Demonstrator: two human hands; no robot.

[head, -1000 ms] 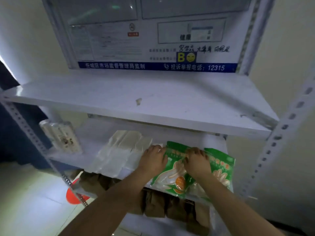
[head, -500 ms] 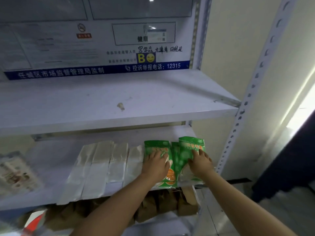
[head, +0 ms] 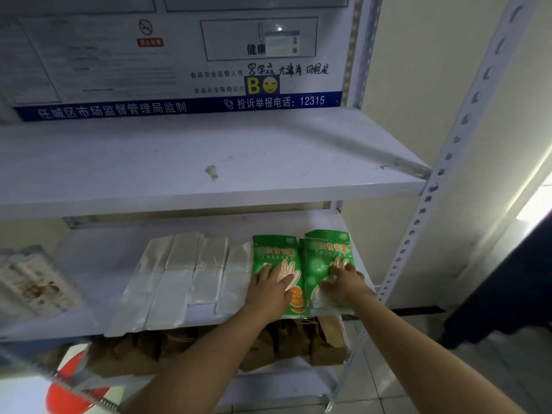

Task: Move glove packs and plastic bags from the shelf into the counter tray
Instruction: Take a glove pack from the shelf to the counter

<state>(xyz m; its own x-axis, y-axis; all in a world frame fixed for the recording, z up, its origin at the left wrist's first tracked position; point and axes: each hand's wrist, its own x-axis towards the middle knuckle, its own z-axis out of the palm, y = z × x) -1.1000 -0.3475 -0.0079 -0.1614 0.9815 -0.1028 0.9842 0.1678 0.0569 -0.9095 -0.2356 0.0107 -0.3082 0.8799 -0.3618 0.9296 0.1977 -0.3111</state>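
Green glove packs [head: 276,252] overhang the shelf [head: 98,264] edge; left hand [head: 268,291] presses flat-fingered, right hand [head: 343,283] pinches one; bare shelf at twelve o'clock.

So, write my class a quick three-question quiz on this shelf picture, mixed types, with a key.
1. True or false: the left hand rests on a green glove pack.
2. Which hand touches the pack nearest the right end of the middle shelf?
3. The clear plastic bags lie: A) to the packs' left; B) to their right; C) on the top shelf.
Key: 1 true; 2 right hand; 3 A.
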